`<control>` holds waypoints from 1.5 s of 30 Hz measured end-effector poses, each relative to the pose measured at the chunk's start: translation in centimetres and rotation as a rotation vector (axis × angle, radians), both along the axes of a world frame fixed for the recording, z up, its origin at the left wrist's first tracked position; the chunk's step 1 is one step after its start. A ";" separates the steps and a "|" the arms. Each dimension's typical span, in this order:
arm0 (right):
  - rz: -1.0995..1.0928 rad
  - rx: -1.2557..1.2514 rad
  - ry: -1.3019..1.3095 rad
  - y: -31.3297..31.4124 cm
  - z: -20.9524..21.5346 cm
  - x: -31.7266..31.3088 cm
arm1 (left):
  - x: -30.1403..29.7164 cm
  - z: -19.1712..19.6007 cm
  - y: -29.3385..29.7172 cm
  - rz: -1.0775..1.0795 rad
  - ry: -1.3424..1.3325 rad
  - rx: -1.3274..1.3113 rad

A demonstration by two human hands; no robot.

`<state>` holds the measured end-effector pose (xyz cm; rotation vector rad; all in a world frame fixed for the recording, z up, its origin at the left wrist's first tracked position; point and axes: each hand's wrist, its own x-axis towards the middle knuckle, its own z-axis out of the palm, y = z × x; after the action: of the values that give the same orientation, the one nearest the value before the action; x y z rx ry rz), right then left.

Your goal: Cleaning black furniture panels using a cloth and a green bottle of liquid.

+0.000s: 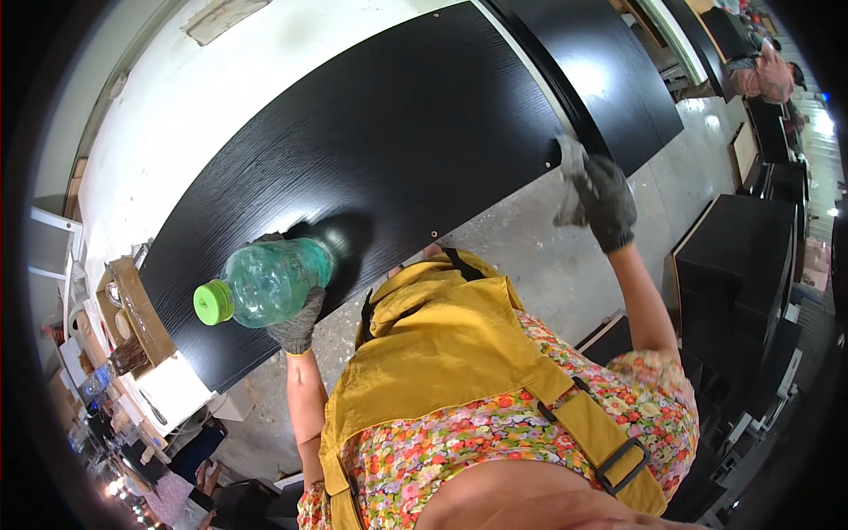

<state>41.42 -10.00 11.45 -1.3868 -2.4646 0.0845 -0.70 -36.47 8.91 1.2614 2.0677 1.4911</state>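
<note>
Bottle (269,283), clear plastic tinted pale green and topped with a bright green cap (213,303), is held at the left part of a black board (424,115), its cap end pointing left and its rounded side catching the light. Whether its base touches the board, or how much liquid it contains, cannot be told. Around its body curls the left hand (299,325) in a dark knit glove (294,336), the grip closed to the bottle's width, with fingers (269,237) just showing on the far side. Across the board, the right hand (608,203), gloved likewise, has its grip drawn in on a crumpled grey cloth (571,181) by the board's right end. Counted here: one bottle, one cap, one cloth and two gloves. The board, a single sheet with a satin wood grain, shows three small holes (434,234) near its edges; one more black panel (609,79) lies beyond its right end. One yellow apron (442,353) covers part of one floral shirt (415,442) on the wearer
</note>
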 end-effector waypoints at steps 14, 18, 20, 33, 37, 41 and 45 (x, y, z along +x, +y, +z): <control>0.448 -0.017 -0.011 9.9 -0.6 -10.4 | 1.2 -1.1 -2.0 0.178 -0.028 -0.104; 0.263 0.191 -0.195 17.3 -2.2 -16.7 | 1.7 -1.1 -5.9 0.370 0.486 -0.250; 0.332 0.098 -0.213 16.2 -0.6 -22.9 | 1.6 -1.2 -9.0 0.545 0.135 -0.209; 1.117 0.216 0.146 -7.9 -2.5 -47.4 | -5.3 -3.6 -20.6 0.933 0.278 -0.139; 0.710 0.029 -0.006 -1.6 -1.7 -43.7 | -5.1 -4.2 -21.8 0.864 0.119 -0.143; 0.226 -0.063 -0.151 5.7 -1.2 -38.8 | -5.4 -3.1 -18.5 0.648 0.204 -0.057; 0.699 0.055 -0.130 -1.6 -3.3 -48.5 | -3.7 -8.4 -19.8 0.485 -1.314 1.127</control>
<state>-7.04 -11.65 8.16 -0.4653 -2.9157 0.0800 -4.41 -56.23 0.52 -0.2901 0.5686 2.7076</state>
